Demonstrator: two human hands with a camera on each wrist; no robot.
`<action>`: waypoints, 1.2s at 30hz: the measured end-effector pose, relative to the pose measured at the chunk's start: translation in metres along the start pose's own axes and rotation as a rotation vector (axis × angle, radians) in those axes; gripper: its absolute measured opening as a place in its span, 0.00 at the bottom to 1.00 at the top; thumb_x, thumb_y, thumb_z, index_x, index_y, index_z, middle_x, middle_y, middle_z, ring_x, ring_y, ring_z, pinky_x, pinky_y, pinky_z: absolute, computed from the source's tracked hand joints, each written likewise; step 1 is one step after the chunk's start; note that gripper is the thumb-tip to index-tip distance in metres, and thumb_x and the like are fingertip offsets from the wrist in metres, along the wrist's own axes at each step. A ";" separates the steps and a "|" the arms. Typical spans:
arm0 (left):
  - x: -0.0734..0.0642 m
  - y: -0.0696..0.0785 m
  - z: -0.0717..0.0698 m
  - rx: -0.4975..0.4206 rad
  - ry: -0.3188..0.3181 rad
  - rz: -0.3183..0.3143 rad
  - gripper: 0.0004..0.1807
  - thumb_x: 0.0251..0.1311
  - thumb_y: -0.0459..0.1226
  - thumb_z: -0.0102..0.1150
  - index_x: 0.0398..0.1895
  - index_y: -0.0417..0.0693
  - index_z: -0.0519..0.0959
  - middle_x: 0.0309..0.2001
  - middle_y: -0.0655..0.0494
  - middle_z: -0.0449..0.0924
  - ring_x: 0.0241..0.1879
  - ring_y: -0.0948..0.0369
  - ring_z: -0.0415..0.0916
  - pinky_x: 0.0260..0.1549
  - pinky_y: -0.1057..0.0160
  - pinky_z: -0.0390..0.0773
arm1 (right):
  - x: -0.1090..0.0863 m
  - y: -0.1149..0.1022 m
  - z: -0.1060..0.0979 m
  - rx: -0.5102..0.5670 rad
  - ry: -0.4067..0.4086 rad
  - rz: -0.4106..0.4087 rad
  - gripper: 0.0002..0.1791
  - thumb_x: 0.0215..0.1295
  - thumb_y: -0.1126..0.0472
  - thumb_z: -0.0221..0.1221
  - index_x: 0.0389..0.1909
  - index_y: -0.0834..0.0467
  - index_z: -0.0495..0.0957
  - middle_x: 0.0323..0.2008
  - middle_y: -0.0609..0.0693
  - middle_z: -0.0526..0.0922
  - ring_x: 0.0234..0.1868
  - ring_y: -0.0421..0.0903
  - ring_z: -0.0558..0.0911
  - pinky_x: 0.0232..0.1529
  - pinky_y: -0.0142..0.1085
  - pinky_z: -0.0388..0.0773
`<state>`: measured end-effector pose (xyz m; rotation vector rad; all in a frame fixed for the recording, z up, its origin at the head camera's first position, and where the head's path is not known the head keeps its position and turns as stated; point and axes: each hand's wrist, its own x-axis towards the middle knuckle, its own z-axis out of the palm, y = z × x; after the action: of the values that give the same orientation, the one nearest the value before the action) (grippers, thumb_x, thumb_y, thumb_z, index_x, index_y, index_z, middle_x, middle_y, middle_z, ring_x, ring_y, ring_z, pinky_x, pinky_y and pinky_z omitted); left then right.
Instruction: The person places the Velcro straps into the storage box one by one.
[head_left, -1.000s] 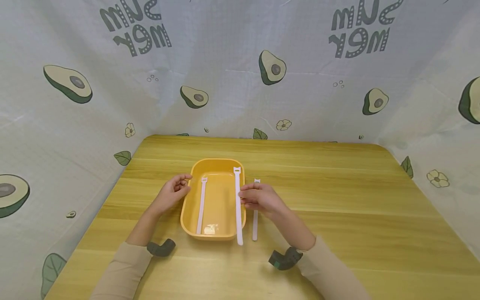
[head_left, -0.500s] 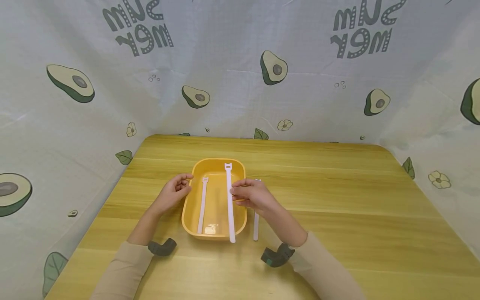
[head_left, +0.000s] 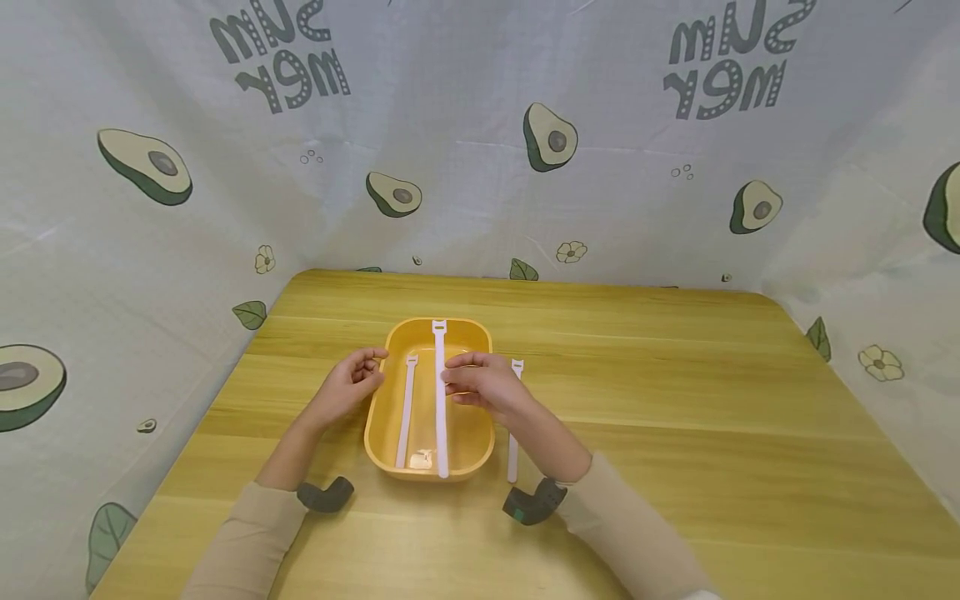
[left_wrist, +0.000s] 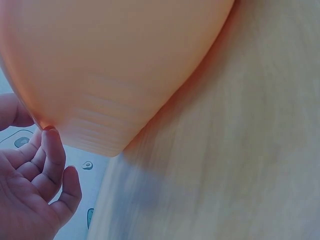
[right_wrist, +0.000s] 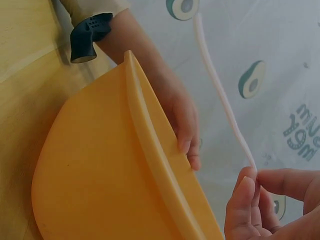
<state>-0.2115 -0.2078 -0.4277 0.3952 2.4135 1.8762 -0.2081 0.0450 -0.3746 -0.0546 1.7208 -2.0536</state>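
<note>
The right hand [head_left: 483, 382] pinches a white hook-and-loop cable tie [head_left: 441, 417] between thumb and fingers and holds it over the yellow plastic tub [head_left: 468, 429]. The head view shows this tie face on, its slotted head pointing away from the person. The right wrist view instead catches it edge on, as a thin, slightly bent strip raised clear of the tub's rim.

The left hand [head_left: 347, 387] is at the tub's near side to it. From the head view alone its contact is hard to judge; the left wrist view shows thumb and finger pinching the rim, the other fingers loosely bent. That view alone also reveals the faint ridges [left_wrist: 97, 112] on the outer wall below those fingertips.

Only the head view shows the other two ties. A second tie [head_left: 406, 417] lies inside the tub, just right of the left hand. A third tie [head_left: 513, 462] lies on the wood-grain table [head_left: 675, 375], outside the tub and partly covered by the right hand. Beyond both hands hangs an avocado-print curtain [head_left: 465, 225].
</note>
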 end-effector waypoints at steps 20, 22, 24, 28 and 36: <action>-0.001 0.001 0.000 0.007 -0.009 0.024 0.21 0.67 0.27 0.52 0.60 0.24 0.65 0.38 0.46 0.68 0.32 0.62 0.65 0.29 0.71 0.68 | 0.026 0.010 0.009 -0.057 0.062 0.026 0.09 0.62 0.71 0.61 0.42 0.67 0.76 0.32 0.53 0.81 0.27 0.42 0.82 0.29 0.29 0.79; -0.002 0.001 0.000 0.007 -0.008 0.022 0.21 0.67 0.28 0.52 0.60 0.24 0.65 0.38 0.46 0.68 0.32 0.63 0.65 0.29 0.71 0.68 | 0.029 0.011 0.010 -0.065 0.063 0.027 0.09 0.62 0.71 0.61 0.42 0.68 0.76 0.32 0.53 0.81 0.26 0.42 0.81 0.29 0.30 0.79; -0.002 0.001 0.000 0.012 -0.006 0.022 0.21 0.67 0.28 0.52 0.60 0.24 0.65 0.38 0.46 0.68 0.32 0.63 0.65 0.29 0.71 0.68 | 0.032 0.013 0.011 -0.063 0.061 0.033 0.09 0.62 0.71 0.61 0.42 0.68 0.76 0.31 0.53 0.81 0.26 0.42 0.81 0.29 0.30 0.79; -0.001 0.001 0.000 0.017 -0.002 0.017 0.21 0.67 0.28 0.52 0.60 0.25 0.66 0.38 0.47 0.68 0.32 0.63 0.66 0.30 0.71 0.69 | 0.035 0.015 0.013 -0.057 0.056 0.040 0.08 0.62 0.72 0.60 0.42 0.68 0.75 0.30 0.52 0.80 0.24 0.41 0.81 0.27 0.29 0.78; 0.000 0.000 0.000 0.020 -0.002 0.000 0.20 0.68 0.28 0.52 0.60 0.26 0.66 0.38 0.46 0.68 0.33 0.61 0.66 0.31 0.70 0.69 | 0.042 0.018 0.016 -0.073 0.071 0.061 0.08 0.62 0.73 0.60 0.41 0.68 0.75 0.28 0.52 0.80 0.23 0.41 0.80 0.25 0.28 0.78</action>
<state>-0.2116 -0.2076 -0.4281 0.3986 2.4324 1.8528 -0.2352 0.0124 -0.3991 0.0484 1.8174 -1.9705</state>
